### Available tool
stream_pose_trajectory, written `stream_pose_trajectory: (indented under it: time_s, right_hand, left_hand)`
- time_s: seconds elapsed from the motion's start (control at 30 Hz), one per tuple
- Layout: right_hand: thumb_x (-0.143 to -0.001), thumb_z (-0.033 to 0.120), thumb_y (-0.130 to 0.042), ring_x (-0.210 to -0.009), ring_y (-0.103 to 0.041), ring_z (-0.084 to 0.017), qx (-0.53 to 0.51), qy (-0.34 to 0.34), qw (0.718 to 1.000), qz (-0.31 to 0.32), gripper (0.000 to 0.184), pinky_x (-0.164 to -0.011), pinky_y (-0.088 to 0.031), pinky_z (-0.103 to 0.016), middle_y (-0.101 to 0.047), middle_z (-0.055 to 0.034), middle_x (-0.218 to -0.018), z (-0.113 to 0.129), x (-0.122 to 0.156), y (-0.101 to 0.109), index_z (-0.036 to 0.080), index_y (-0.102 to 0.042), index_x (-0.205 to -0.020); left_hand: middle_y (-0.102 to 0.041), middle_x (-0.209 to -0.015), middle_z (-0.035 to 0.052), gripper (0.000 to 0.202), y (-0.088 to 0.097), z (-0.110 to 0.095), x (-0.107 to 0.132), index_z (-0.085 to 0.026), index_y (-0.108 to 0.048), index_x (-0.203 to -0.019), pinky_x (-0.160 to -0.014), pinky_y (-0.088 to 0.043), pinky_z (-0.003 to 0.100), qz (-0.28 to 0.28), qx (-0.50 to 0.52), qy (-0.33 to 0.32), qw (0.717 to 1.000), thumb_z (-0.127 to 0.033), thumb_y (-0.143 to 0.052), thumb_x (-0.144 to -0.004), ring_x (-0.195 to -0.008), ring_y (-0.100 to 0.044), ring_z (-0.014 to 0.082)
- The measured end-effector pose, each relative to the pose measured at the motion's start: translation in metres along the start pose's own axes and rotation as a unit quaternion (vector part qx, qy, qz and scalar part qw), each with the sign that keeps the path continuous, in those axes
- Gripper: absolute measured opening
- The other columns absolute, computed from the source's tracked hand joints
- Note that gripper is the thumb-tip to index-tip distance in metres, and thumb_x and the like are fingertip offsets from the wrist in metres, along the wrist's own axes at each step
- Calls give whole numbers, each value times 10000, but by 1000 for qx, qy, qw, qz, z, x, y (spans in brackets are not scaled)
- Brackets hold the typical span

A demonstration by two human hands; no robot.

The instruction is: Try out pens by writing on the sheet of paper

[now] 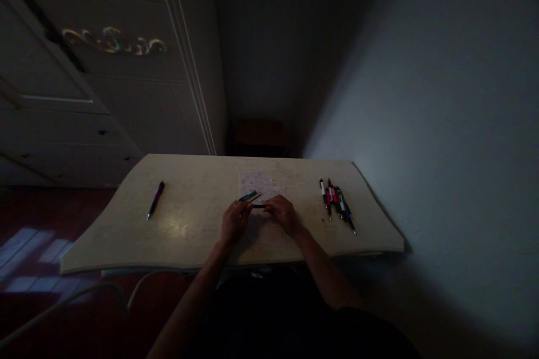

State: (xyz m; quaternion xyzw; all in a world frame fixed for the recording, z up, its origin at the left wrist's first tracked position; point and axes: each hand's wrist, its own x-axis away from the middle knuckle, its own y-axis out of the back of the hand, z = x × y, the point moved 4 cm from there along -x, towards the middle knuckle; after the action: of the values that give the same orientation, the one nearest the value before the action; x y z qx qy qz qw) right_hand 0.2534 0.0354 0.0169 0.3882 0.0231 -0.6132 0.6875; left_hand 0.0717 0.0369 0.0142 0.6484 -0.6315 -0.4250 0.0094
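While both meet over the paper (261,184), left hand (234,222) grasping teal pen (247,196), right hand (283,214) pinching its dark part (258,206).

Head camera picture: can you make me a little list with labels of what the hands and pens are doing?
left hand: grips a teal pen and one end of a thin dark pen part
right hand: pinches the other end of that part
under hands: white scribbled paper sheet
right side: bunch of red, white and green pens
left side: lone purple pen
surface: pale cream table
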Motion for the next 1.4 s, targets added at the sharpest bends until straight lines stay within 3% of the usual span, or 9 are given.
stream_pose_trajectory:
  time_s: [0.13,0.23,0.33,0.43,0.6,0.93,1.2,1.4]
  right_hand:
    - [-926,489,-514,-858,-617,-209,12,-3,1000,-28,345,-810,-480,-352,-705,-77,-877,-6,1,1,209,-715,-942]
    - [-934,482,-505,-857,-613,-203,20,-15,999,-36,345,-803,-481,-345,-694,-76,-871,-10,2,1,200,-703,-927]
    - [-949,475,-482,-856,-608,-194,19,-20,999,-17,341,-807,-472,-340,-688,-67,-872,-9,3,0,210,-694,-912]
    - [-962,484,-446,-808,-596,-186,15,-14,1000,7,379,-777,-461,-329,-674,-60,-825,-7,3,-1,209,-684,-854]
    - [-958,492,-438,-762,-579,-187,19,13,999,26,417,-767,-441,-334,-670,-54,-764,-3,4,0,206,-677,-772]
    - [-948,378,-522,-759,-583,-192,49,41,998,19,290,-765,-436,-347,-706,-54,-784,5,2,4,212,-725,-823]
    - [-952,402,-512,-737,-581,-186,57,69,996,3,315,-749,-434,-346,-709,-50,-768,7,1,3,216,-731,-820]
    - [-959,389,-502,-729,-589,-185,34,86,996,1,311,-751,-435,-348,-716,-51,-775,11,0,2,208,-727,-844]
  left_hand:
    - [-680,-806,33,258,1,-4,-1,-190,-657,-1056,-632,-501,254,-11,64,-35,997,-376,-536,-925,-637,-586,127]
    - [-699,-947,67,283,-1,-7,0,-213,-631,-1156,-660,-528,261,-8,98,-76,992,-336,-583,-906,-726,-636,136]
    - [-707,-950,75,192,-2,-5,2,-212,-668,-1058,-680,-538,275,-20,110,-98,989,-295,-578,-910,-813,-668,163]
    - [-697,-802,47,138,-1,-2,4,-193,-674,-946,-625,-517,260,-27,82,-86,993,-291,-587,-906,-702,-651,152]
    - [-655,-737,37,178,0,-6,9,-182,-614,-826,-636,-480,256,17,8,-76,997,-267,-507,-940,-677,-617,150]
    - [-608,-698,51,234,-6,-17,8,-191,-533,-765,-628,-411,283,34,-158,-107,981,-227,-408,-959,-659,-569,178]
    - [-562,-543,19,335,-4,-14,9,-195,-506,-668,-523,-321,269,24,-146,-104,983,-264,-384,-972,-492,-518,141]
    - [-531,-495,13,429,-4,-6,5,-184,-531,-625,-495,-295,248,54,-73,-3,996,-349,-345,-974,-442,-491,118]
